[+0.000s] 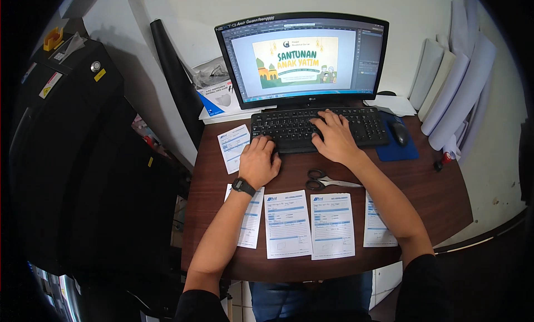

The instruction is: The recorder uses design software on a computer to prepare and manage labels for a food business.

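A black keyboard (286, 126) lies on the dark brown desk, below a monitor (303, 60) that shows a colourful poster design in an editing window. My left hand (258, 161) rests at the keyboard's left end, fingers bent over the lower left keys, with a black watch on the wrist. Over the middle-right keys my right hand (335, 135) is spread, its fingertips on or just above them. Neither hand holds anything. Scissors (328, 181) with black handles lie below my right hand, blades partly behind the forearm.
Several printed forms (287, 224) lie along the desk's near side, two partly under my forearms. A mouse (398, 134) sits on a blue pad at the right. Rolled paper (461, 94) leans on the wall. A large black machine (67, 155) stands left; a mask box (219, 98) is behind.
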A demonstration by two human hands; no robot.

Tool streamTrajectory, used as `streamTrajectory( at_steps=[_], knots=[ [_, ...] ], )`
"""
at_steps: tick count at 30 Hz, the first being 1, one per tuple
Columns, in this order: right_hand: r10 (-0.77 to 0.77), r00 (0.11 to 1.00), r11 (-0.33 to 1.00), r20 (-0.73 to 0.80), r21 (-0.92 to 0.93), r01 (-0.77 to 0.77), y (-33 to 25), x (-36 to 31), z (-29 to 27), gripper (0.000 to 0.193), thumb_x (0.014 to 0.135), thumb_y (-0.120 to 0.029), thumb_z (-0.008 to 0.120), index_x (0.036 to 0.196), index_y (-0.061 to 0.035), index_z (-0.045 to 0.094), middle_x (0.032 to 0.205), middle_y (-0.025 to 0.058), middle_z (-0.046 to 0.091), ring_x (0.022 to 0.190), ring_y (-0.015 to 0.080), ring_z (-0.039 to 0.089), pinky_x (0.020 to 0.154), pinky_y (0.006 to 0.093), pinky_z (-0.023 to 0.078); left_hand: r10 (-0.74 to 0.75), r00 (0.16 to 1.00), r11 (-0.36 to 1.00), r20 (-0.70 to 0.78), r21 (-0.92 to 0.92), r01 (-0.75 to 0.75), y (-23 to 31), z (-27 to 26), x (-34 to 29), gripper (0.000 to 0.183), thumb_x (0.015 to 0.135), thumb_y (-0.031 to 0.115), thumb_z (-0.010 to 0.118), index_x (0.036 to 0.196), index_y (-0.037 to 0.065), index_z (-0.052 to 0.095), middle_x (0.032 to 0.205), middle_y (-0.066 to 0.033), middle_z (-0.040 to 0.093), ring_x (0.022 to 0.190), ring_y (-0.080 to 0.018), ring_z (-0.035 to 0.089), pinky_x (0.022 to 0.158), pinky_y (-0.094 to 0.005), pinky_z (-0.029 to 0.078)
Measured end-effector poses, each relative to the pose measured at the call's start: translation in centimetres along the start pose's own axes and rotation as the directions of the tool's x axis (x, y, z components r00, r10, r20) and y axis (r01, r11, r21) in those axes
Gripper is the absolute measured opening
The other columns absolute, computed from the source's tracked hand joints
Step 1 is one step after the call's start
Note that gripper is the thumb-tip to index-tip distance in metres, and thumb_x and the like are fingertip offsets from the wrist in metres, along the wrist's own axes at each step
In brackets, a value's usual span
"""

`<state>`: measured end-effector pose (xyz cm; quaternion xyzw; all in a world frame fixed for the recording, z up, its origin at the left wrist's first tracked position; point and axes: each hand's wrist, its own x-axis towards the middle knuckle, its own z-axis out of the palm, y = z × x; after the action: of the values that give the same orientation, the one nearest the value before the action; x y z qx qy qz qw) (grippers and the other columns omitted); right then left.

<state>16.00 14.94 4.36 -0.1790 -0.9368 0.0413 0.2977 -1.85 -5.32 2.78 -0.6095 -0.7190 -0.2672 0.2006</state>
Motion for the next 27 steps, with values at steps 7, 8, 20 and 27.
streamTrajectory(
  at_steps=[7, 8, 20, 27],
  knots=[
    [-0.066, 0.997, 0.997, -0.043, -0.045, 0.064, -1.0, 1.0, -0.3, 0.037, 0.095, -0.026, 0.061, 0.123, -0.0017, 0.065, 0.148, 0.0219, 0.053, 0.146, 0.0387, 0.041, 0.119, 0.0623, 0.028, -0.019, 1.0, 1.0, -0.003, -0.019, 0.019, 0.1, 0.1, -0.1, 0.025, 0.084, 0.021, 0.072, 0.101, 0.003, 0.068, 0.112, -0.0112, 0.066, 0.107, -0.0315, 0.061, 0.09, -0.043, 0.048],
    [-0.074, 0.987, 0.996, -0.142, 0.042, 0.081, -1.8, 1.2, -1.4, 0.034, 0.094, -0.023, 0.062, 0.119, -0.0009, 0.065, 0.142, 0.0211, 0.057, 0.141, 0.039, 0.047, 0.118, 0.0596, 0.031, -0.022, 0.999, 1.0, -0.023, -0.011, 0.021, -0.1, -0.2, -0.3, 0.026, 0.085, 0.023, 0.074, 0.101, 0.003, 0.069, 0.109, -0.0103, 0.066, 0.103, -0.0309, 0.061, 0.089, -0.0417, 0.046],
    [0.389, 0.921, 0.91, -0.016, -0.149, -0.387, 7.4, -11.6, -10.5, 0.06, 0.091, -0.025, 0.07, 0.144, -0.0007, 0.053, 0.138, 0.0191, 0.059, 0.126, 0.0383, 0.055, 0.106, 0.0516, 0.042, -0.018, 0.998, 1.0, -0.055, -0.025, 0.017, 0.4, 0.1, 0.3, 0.059, 0.086, 0.034, 0.077, 0.132, 0.001, 0.061, 0.132, -0.0147, 0.061, 0.124, -0.0319, 0.056, 0.101, -0.0424, 0.041],
    [0.58, 0.771, 0.809, 0.262, -0.295, -0.508, 6.5, -12.0, -11.3, 0.092, 0.097, -0.051, 0.066, 0.165, -0.0029, 0.025, 0.16, 0.0222, 0.041, 0.147, 0.0409, 0.04, 0.118, 0.0601, 0.032, -0.077, 0.997, 0.996, -0.023, -0.041, 0.076, 0.1, 0.0, 0.0, 0.062, 0.086, 0.035, 0.078, 0.135, 0.0, 0.061, 0.132, -0.0141, 0.061, 0.121, -0.0319, 0.057, 0.099, -0.0423, 0.042]
  ],
)
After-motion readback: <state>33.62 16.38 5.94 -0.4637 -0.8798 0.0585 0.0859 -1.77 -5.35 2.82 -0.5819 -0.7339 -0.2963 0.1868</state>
